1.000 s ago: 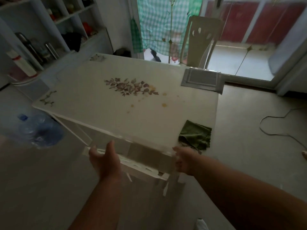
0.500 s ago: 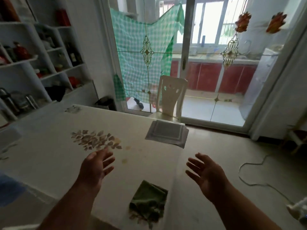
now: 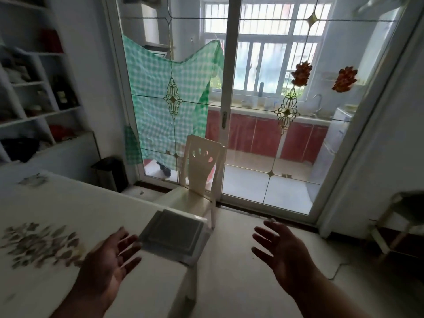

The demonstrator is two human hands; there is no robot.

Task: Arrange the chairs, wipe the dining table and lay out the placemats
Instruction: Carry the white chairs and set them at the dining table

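The white dining table (image 3: 75, 210) with a flower print (image 3: 39, 243) fills the lower left. A stack of grey placemats (image 3: 173, 235) lies at its far right corner. A white plastic chair (image 3: 202, 177) stands just beyond that corner, in front of the glass door. My left hand (image 3: 107, 265) hovers open over the table, just left of the placemats. My right hand (image 3: 282, 251) is open in the air past the table's right edge, over the floor. Both hands hold nothing. The green cloth is out of view.
A sliding glass door (image 3: 229, 106) with a green checked cloth (image 3: 165, 99) behind it faces me. White shelves (image 3: 34, 92) line the left wall, and a dark bin (image 3: 111, 173) stands by them. A small stool (image 3: 399, 223) and a cable (image 3: 339, 269) are on the floor at right.
My hands let go of the chair under the table's near edge and rose open. The view lifted toward the glass door, so the green cloth dropped out of sight.
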